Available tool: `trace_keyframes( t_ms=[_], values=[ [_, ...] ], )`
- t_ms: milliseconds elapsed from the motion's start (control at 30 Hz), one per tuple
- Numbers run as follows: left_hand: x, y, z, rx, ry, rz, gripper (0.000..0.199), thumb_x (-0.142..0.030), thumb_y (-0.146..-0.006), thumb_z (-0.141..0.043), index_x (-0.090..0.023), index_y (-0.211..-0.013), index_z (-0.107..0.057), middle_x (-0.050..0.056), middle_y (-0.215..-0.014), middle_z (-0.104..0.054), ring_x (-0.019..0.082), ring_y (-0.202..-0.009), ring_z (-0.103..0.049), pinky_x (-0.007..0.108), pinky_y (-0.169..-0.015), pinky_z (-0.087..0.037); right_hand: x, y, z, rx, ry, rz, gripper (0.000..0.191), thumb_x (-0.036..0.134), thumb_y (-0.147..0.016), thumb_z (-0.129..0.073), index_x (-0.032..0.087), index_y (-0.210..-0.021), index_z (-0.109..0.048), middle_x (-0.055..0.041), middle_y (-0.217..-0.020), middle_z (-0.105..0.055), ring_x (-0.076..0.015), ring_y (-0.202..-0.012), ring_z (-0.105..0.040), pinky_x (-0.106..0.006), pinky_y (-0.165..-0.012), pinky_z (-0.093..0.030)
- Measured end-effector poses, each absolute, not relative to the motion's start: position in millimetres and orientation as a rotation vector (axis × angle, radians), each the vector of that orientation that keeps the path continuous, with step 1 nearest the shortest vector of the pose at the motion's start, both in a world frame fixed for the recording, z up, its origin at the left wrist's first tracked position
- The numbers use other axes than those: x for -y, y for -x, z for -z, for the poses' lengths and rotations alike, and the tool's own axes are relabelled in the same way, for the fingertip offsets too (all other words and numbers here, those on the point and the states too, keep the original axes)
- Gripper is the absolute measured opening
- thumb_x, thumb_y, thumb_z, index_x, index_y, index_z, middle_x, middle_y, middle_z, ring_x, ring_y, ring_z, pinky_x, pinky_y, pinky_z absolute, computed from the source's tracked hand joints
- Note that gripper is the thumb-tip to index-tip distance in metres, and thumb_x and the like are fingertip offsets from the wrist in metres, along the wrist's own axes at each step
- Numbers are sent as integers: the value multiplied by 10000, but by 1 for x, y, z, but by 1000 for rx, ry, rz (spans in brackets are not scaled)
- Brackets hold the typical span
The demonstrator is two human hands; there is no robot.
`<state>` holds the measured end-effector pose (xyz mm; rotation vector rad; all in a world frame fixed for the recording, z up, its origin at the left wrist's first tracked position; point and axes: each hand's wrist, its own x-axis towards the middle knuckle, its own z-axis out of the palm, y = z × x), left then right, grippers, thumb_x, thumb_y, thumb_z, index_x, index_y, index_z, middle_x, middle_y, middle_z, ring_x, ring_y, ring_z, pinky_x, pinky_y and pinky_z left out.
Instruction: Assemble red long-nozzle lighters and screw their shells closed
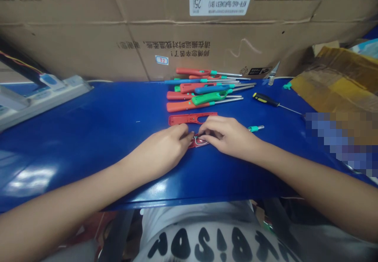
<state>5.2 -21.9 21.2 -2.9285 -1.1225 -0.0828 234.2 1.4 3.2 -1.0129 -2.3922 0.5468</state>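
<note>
Left hand (165,148) and right hand (226,136) curl inward over the red casing half (193,145), probably steadying its white wire (197,142); what each one pinches cannot be told.

Lower red casing (193,144) partly hidden

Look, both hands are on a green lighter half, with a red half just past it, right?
Not quite: the head view shows the left hand and right hand on a red lighter half, not green. The far half is indeed red.
</note>
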Motion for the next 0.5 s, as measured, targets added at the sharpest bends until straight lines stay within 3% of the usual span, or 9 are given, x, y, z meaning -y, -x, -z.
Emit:
trace_keyframes(
  t_ms=[300, 500],
  values=[
    [25, -3, -22, 1107, 2988, 230, 332, -283, -1051, -437, -95, -1150, -691, 121, -1012, -624, 229, -873, -653, 390, -838, -577, -3, -236, 0, 2367, 973, -567, 150, 156, -919, -636, 172, -954, -781, -51, -912, -706, -157, -834, -661, -279, -763, -495],
    [25, -2, -26, 1189, 3016, 287, 286, -278, -1039, -486, -136, -1129, -716, 100, -1017, -659, 215, -879, -679, 373, -849, -582, 0, -238, -6, 2363, 930, -594, 160, 153, -895, -651, 145, -1004, -767, -39, -901, -677, -87, -645, -549, -235, -633, -453]
  ],
)
